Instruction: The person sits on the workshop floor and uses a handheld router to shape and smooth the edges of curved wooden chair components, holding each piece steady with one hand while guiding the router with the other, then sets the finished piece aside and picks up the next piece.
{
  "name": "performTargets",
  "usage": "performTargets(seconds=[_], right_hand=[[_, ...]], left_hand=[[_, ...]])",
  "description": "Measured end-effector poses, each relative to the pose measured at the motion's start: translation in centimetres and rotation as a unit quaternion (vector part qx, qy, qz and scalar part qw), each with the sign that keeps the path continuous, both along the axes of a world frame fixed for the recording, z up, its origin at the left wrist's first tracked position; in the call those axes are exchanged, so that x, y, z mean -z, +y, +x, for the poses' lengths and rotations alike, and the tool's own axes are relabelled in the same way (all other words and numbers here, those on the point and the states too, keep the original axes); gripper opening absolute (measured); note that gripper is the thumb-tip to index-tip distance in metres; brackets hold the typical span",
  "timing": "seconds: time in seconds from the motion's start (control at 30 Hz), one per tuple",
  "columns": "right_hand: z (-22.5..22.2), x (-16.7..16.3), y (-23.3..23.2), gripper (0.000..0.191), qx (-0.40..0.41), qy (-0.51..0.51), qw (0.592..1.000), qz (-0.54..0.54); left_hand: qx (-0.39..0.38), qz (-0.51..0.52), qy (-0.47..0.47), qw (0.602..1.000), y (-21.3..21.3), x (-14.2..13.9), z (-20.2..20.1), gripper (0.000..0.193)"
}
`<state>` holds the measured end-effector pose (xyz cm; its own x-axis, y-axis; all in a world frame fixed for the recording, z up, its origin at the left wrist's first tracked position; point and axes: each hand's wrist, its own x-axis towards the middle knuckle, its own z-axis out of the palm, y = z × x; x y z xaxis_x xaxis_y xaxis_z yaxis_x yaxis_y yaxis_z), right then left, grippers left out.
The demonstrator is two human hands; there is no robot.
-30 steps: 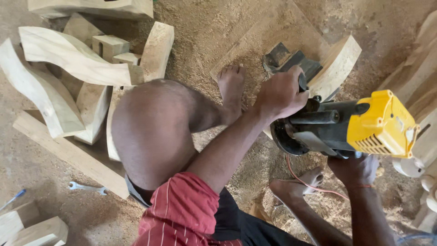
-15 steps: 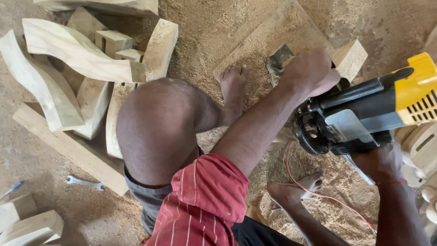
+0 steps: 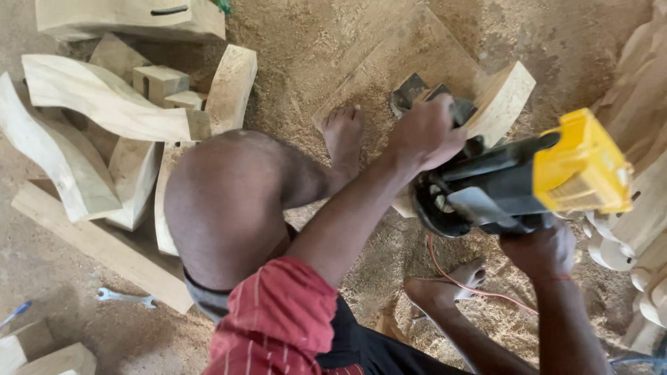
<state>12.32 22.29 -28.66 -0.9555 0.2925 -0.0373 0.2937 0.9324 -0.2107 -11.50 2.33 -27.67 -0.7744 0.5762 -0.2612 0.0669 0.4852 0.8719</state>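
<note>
My left hand [image 3: 425, 133] grips the top knob of a black and yellow power tool [image 3: 517, 182]. My right hand [image 3: 538, 248] holds the tool's body from below. The tool is tilted, with its round base facing me and its yellow end pointing right. Behind it a curved pale wooden piece [image 3: 501, 97] lies on the sawdust floor, partly hidden by my left hand and the tool. A thin orange cord [image 3: 455, 281] runs from under the tool across the sawdust.
My bare left foot [image 3: 344, 135] and right foot [image 3: 445, 288] rest in sawdust, and my bent knee [image 3: 222, 201] fills the middle. Several curved wood blanks [image 3: 104, 104] are stacked at left. A wrench [image 3: 125, 297] lies lower left and carved pale legs [image 3: 643, 208] stand at right.
The tool has tilted so its round base now faces me, and it has shifted slightly in view. Both hands have kept their hold on it.
</note>
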Motion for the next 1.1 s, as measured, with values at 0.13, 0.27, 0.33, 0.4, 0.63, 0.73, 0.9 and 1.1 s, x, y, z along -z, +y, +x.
performTargets(seconds=[0.13, 0.27, 0.33, 0.4, 0.63, 0.73, 0.9, 1.1], right_hand=[[0.9, 0.7, -2.0, 0.025, -0.004, -0.006, 0.998, 0.067], [1.2, 1.1, -3.0, 0.038, -0.019, 0.102, 0.992, 0.066], [0.9, 0.8, -2.3, 0.031, -0.025, 0.043, 0.997, 0.054], [0.2, 0.5, -0.9, 0.026, 0.001, -0.037, 0.998, 0.044], [-2.0, -0.3, 2.8, 0.029, -0.040, -0.033, 0.999, 0.005], [-2.5, -0.5, 3.3, 0.029, -0.086, 0.003, 0.996, -0.023], [-2.7, -0.3, 4.2, 0.031, -0.119, 0.022, 0.992, -0.035], [-1.8, 0.8, 4.5, 0.034, -0.101, 0.028, 0.994, -0.016]], left_hand=[[0.005, 0.023, 0.020, 1.000, -2.4, 0.2, 1.5, 0.033], [0.011, 0.019, 0.057, 0.998, -2.5, 0.6, 2.0, 0.035], [0.004, 0.033, 0.038, 0.999, -2.0, 0.7, 1.4, 0.036], [-0.004, 0.034, 0.037, 0.999, -1.5, 0.8, 0.4, 0.029], [-0.027, 0.000, -0.080, 0.996, 3.1, -1.2, -2.0, 0.010], [0.010, -0.031, -0.063, 0.997, 3.8, -2.4, -2.9, 0.012], [0.004, -0.049, -0.081, 0.995, 3.7, -3.7, -3.3, 0.012], [-0.014, -0.017, -0.077, 0.997, 3.5, -3.2, -2.9, 0.010]])
